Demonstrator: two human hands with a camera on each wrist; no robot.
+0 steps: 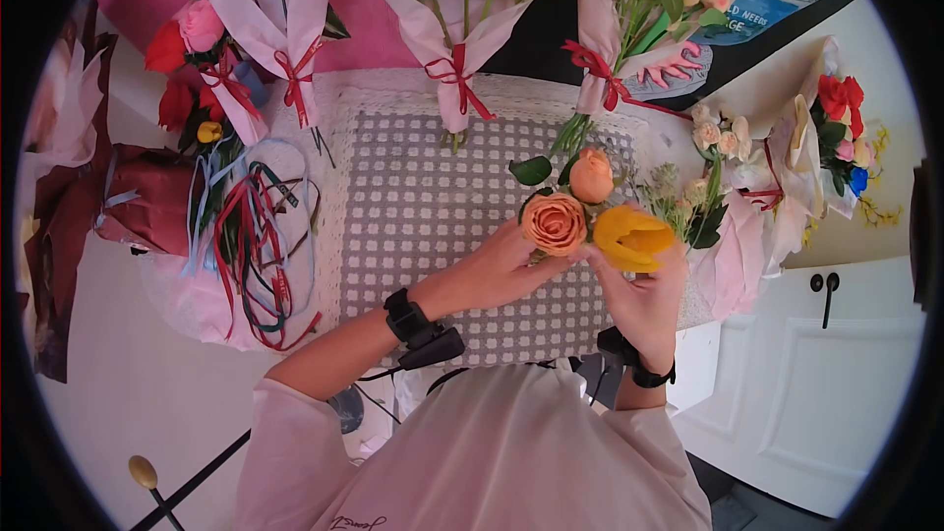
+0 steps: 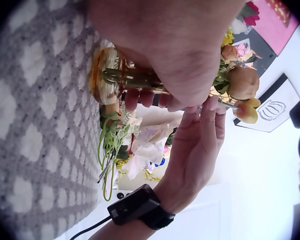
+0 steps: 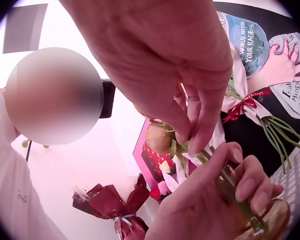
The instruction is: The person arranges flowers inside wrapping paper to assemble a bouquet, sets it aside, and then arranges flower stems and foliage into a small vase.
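My left hand (image 1: 497, 270) curls round the narrow neck of an amber glass vase (image 2: 101, 75), which stands on the patterned cloth with green stems inside. Above that hand are an open peach rose (image 1: 556, 224) and a rounder peach rose (image 1: 591, 175) behind it. My right hand (image 1: 651, 300) is at the upper end of the vase, pinching the stem of a yellow tulip (image 1: 634, 236) between thumb and fingers. Its fingertips come right beside the left hand's thumb in the right wrist view. The vase is hidden under the flowers and hands in the head view.
Pink-wrapped bouquets with red ribbons (image 1: 457, 79) line the table's back edge. Loose ribbons (image 1: 261, 246) lie at the left, near a dark red wrapped bouquet (image 1: 147, 197). Small pale flowers and greenery (image 1: 678, 192) lie to the right, beside more wrapped flowers (image 1: 787, 157).
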